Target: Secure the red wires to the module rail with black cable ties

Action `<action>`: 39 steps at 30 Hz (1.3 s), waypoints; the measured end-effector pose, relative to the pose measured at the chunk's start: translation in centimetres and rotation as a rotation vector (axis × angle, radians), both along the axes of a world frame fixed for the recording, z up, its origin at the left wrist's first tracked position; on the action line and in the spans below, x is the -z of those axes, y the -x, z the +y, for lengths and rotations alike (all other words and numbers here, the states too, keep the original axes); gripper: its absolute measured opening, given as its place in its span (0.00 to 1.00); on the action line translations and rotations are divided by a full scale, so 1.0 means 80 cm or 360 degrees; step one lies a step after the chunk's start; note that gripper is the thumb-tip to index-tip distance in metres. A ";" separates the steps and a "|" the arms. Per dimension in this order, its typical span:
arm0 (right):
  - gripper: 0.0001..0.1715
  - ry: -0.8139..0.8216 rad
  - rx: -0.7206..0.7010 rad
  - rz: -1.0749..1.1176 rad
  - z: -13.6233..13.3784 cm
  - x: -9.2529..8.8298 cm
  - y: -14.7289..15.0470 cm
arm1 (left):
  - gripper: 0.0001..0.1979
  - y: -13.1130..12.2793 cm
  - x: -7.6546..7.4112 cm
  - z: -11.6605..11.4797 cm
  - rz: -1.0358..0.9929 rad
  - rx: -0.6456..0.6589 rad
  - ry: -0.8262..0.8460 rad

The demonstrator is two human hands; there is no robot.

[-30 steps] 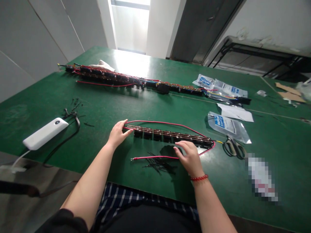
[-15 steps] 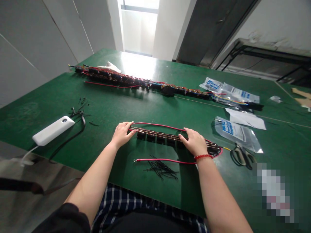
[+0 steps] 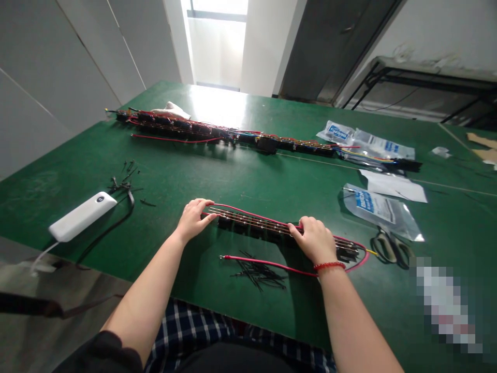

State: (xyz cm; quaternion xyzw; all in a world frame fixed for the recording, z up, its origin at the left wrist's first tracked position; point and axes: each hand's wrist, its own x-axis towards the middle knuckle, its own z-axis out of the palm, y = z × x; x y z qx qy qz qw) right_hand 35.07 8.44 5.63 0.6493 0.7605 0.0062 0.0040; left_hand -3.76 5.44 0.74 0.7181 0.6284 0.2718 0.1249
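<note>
A black bar-shaped assembly [image 3: 254, 223] with several thin copper-coloured rods along its top lies across the table in front of me. My left hand [image 3: 193, 218] is closed round its left end, pinching the red cable [image 3: 248, 211] there. Farther right, my right hand [image 3: 315, 239] grips the same cable, pressing it against the top of the bar. From the right end the cable loops back toward me, and its free end with a metal lug [image 3: 222, 257] lies over a pile of black cable ties [image 3: 258, 272]. My palms hide parts of the bar.
A longer wired assembly [image 3: 202, 129] stretches across the back of the green table [image 3: 174, 178]. Scissors [image 3: 392, 247], plastic bags [image 3: 384, 210] and white paper [image 3: 394, 185] lie at the right. At the left are a white power bank-like device [image 3: 82, 216] and more black ties [image 3: 126, 181].
My right hand has moved slightly right and toward me. The red cable between my hands, bowed away behind the bar before, now runs closer along its top. My left hand stays at the left end.
</note>
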 end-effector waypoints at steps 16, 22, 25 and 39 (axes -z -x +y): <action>0.20 -0.0251 0.0015 0.0050 -0.005 0.016 -0.005 | 0.20 -0.001 -0.005 0.003 -0.0232 0.0033 0.0046; 0.19 -0.0378 -0.0036 0.0043 -0.012 0.018 -0.007 | 0.19 -0.003 -0.003 0.005 -0.0332 0.0068 0.0031; 0.18 -0.0421 -0.0073 0.0038 -0.016 0.016 -0.008 | 0.18 -0.009 -0.003 0.007 -0.0463 0.0099 0.0030; 0.20 -0.0390 -0.0301 0.0065 -0.024 0.016 0.050 | 0.18 -0.028 -0.008 0.006 -0.0346 0.0165 0.0015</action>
